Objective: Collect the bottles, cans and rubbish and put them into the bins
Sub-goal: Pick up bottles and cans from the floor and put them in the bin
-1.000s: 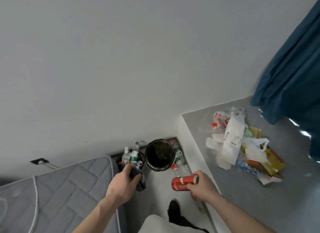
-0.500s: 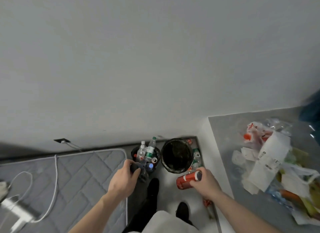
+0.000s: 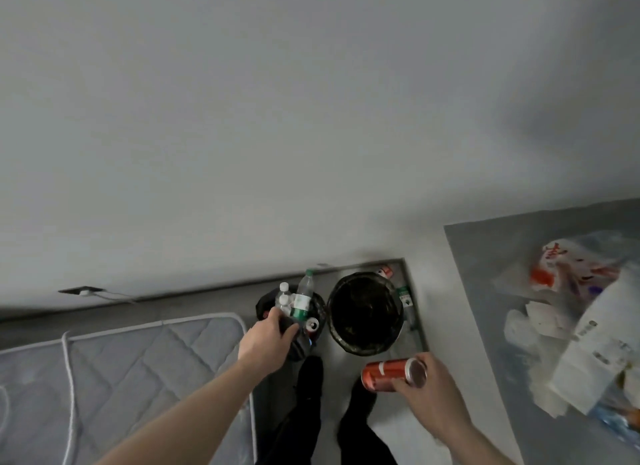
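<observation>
A view from head height looks down at a floor strip between a grey mattress (image 3: 121,367) on the left and a grey table (image 3: 491,291) on the right, with a plain wall behind.

Two round bins with dark liners stand side by side against the wall. The left bin (image 3: 263,303) is nearly full: clear plastic bottles (image 3: 301,296) stand upright in it and the top of a can (image 3: 312,324) shows among them. The right bin (image 3: 365,314) looks dark and mostly empty. A few more bottles and a can lie on the floor between the right bin and the table's edge.

The left hand (image 3: 265,340) reaches out over the near rim of the left bin, fingers closed around a dark object (image 3: 299,340), probably a bottle; it is held there apparently to be dropped in with the other bottles and cans. The right hand (image 3: 429,392) waits lower and nearer the body, gripping a red can (image 3: 389,374) on its side, its top end facing the table. It sits just short of the right bin, likely the next thing to go in.

On the table lies a loose, blurred heap of rubbish (image 3: 581,326): white paper, plastic bags and wrappers, not yet collected. The person's dark trousers and shoes (image 3: 311,378) stand just before the bins.
</observation>
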Action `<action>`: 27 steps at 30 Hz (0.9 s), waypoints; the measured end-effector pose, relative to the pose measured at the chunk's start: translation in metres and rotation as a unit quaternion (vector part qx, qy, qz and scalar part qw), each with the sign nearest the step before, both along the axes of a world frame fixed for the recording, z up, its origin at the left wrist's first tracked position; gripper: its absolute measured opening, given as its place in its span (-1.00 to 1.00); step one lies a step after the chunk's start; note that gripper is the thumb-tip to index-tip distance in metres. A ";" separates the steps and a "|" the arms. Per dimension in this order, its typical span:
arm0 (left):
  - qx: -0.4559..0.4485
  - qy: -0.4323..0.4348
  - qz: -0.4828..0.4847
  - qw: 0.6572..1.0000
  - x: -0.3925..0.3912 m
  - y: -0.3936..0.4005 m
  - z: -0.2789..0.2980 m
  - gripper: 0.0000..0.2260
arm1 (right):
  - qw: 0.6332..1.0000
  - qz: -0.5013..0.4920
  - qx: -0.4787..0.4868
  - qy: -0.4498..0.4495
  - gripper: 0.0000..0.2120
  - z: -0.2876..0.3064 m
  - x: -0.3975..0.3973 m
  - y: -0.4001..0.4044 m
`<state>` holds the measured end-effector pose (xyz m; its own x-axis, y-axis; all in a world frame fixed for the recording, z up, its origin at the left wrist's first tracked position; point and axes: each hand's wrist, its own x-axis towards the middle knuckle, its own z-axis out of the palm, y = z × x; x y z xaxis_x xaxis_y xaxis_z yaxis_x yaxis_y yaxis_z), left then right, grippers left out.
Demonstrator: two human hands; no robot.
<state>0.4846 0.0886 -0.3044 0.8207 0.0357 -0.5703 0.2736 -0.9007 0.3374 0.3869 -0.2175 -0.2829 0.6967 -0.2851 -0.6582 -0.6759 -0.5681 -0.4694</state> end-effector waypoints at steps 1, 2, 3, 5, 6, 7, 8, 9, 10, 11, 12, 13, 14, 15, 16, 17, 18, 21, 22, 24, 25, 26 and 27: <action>0.004 0.003 -0.010 1.000 0.008 -0.003 -0.017 -0.67 | 1.000 0.001 0.003 0.011 -0.57 -0.013 0.006 -0.001; 0.003 0.005 -0.014 1.000 0.017 -0.008 -0.035 -0.67 | 1.000 -0.001 0.007 0.020 -0.56 -0.025 0.013 -0.002; 0.002 0.006 -0.015 1.000 0.026 -0.012 -0.053 -0.67 | 1.000 -0.003 0.010 0.020 -0.55 -0.039 0.021 -0.004; 0.005 0.011 -0.020 1.000 0.041 -0.021 -0.091 -0.66 | 1.000 -0.006 0.012 0.015 -0.54 -0.069 0.033 -0.008; 0.005 0.013 -0.023 1.000 0.048 -0.025 -0.108 -0.65 | 1.000 -0.004 0.011 0.011 -0.54 -0.081 0.039 -0.010; 0.005 0.018 -0.023 1.000 0.053 -0.029 -0.125 -0.64 | 1.000 -0.003 0.014 0.008 -0.54 -0.093 0.044 -0.011; 0.006 0.024 -0.020 0.999 0.058 -0.033 -0.143 -0.65 | 1.000 -0.008 0.015 0.002 -0.55 -0.105 0.049 -0.013; 0.005 0.030 -0.017 0.999 0.063 -0.037 -0.161 -0.67 | 1.000 -0.014 0.013 -0.006 -0.55 -0.119 0.052 -0.016; 0.005 0.034 -0.015 0.999 0.068 -0.041 -0.178 -0.69 | 1.000 -0.015 0.012 -0.013 -0.55 -0.132 0.057 -0.018; 0.008 0.037 -0.017 0.999 0.073 -0.045 -0.193 -0.70 | 1.000 -0.004 0.012 -0.016 -0.54 -0.145 0.060 -0.020; 0.013 0.040 -0.027 0.999 0.078 -0.050 -0.207 -0.68 | 1.000 0.011 0.010 -0.015 -0.55 -0.157 0.062 -0.023; 0.022 0.045 -0.040 0.998 0.083 -0.054 -0.220 -0.66 | 1.000 0.026 0.008 -0.013 -0.55 -0.169 0.063 -0.025; 0.036 0.051 -0.053 0.997 0.088 -0.057 -0.233 -0.64 | 0.999 0.038 0.006 -0.014 -0.55 -0.180 0.064 -0.027; 0.052 0.058 -0.061 0.995 0.092 -0.059 -0.244 -0.63 | 0.999 0.050 0.001 -0.017 -0.54 -0.191 0.065 -0.028; 0.062 0.063 -0.064 0.994 0.095 -0.060 -0.255 -0.64 | 0.998 0.057 -0.001 -0.022 -0.53 -0.200 0.066 -0.029; 0.065 0.066 -0.065 0.994 0.098 -0.061 -0.266 -0.65 | 0.998 0.061 0.000 -0.026 -0.53 -0.210 0.067 -0.030; 0.063 0.067 -0.068 0.993 0.099 -0.061 -0.277 -0.66 | 0.998 0.063 0.003 -0.030 -0.53 -0.219 0.067 -0.031; 0.067 0.075 -0.075 0.992 0.103 -0.062 -0.301 -0.64 | 0.997 0.075 0.001 -0.036 -0.52 -0.242 0.067 -0.030; 0.075 0.074 -0.084 0.991 0.104 -0.062 -0.306 -0.61 | 0.996 0.080 -0.002 -0.038 -0.51 -0.249 0.067 -0.030; 0.092 0.065 -0.100 0.989 0.105 -0.064 -0.314 -0.56 | 0.995 0.086 -0.005 -0.043 -0.51 -0.262 0.067 -0.029; 0.095 0.057 -0.098 0.989 0.106 -0.065 -0.317 -0.58 | 0.995 0.088 -0.004 -0.043 -0.50 -0.267 0.067 -0.028; 0.096 0.050 -0.094 0.990 0.108 -0.066 -0.319 -0.63 | 0.995 0.090 -0.004 -0.044 -0.50 -0.271 0.067 -0.027; 0.099 0.046 -0.089 0.990 0.111 -0.067 -0.320 -0.69 | 0.995 0.093 -0.005 -0.046 -0.49 -0.275 0.068 -0.025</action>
<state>0.5954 0.0221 -0.6247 0.7689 0.0134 -0.6393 0.1255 -0.9835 0.1304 0.4552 -0.2428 -0.5575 0.7950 -0.1508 -0.5876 -0.5130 -0.6842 -0.5184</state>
